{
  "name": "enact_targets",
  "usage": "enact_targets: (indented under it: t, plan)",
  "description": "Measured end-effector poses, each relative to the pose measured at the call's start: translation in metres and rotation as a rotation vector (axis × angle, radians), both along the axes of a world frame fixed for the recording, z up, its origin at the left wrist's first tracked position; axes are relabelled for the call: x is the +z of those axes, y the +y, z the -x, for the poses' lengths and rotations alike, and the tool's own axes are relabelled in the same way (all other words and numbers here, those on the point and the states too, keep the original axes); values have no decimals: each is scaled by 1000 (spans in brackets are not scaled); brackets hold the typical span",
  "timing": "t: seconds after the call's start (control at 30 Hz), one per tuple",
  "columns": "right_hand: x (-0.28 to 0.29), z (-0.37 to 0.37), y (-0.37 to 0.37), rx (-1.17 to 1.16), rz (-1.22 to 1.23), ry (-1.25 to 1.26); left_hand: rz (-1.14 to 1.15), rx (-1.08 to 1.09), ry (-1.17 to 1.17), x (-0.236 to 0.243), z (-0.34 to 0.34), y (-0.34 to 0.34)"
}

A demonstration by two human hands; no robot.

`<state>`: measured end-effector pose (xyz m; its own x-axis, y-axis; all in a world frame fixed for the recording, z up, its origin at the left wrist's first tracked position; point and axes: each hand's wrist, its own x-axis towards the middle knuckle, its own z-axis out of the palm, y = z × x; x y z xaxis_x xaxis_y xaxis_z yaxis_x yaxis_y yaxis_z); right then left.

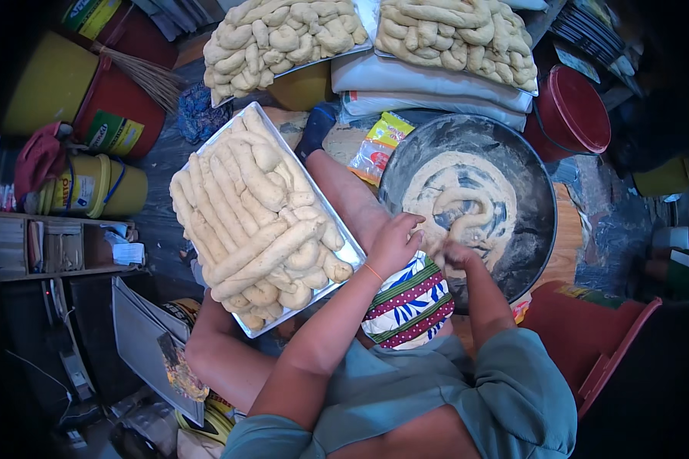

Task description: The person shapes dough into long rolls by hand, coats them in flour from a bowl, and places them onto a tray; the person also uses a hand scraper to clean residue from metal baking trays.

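A wide black basin [540,229] sits at the right, its floor dusted with pale flour-like powder or crumbs. In it a dough rope [473,208] lies bent in a hook. My right hand [455,257] is closed on the rope's near end. At the basin's left rim my left hand [396,243] hovers, fingers loosely apart, holding nothing. Left of that arm, a metal tray [314,187] rests tilted across my leg, heaped with long dough ropes [241,187] and shorter, knotted dough pieces [302,264] at its near end.
Two more heaped dough trays [283,42] [459,38] stand at the back, the right one on stacked white sacks [429,80]. A yellow-red packet [383,145] lies beside the basin. Red buckets [578,111] [582,336] flank the right side; more buckets [92,183] and a wooden shelf [61,245] line the left.
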<state>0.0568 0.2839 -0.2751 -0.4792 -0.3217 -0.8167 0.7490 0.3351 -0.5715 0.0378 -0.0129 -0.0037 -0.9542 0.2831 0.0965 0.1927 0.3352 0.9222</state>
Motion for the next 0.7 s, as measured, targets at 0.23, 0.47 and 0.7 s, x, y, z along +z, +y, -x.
enact_targets:
  t: [0.23,0.47,0.7]
  plan:
    - [70,88,-35,-733,-57,281,51,57,-83,4,-6,-20]
    - [27,51,-107,143,-599,954,76,106,-12,-9,-12,-30]
    - [-27,-19,-105,444,-562,593,46,41,42,-6,-3,-11]
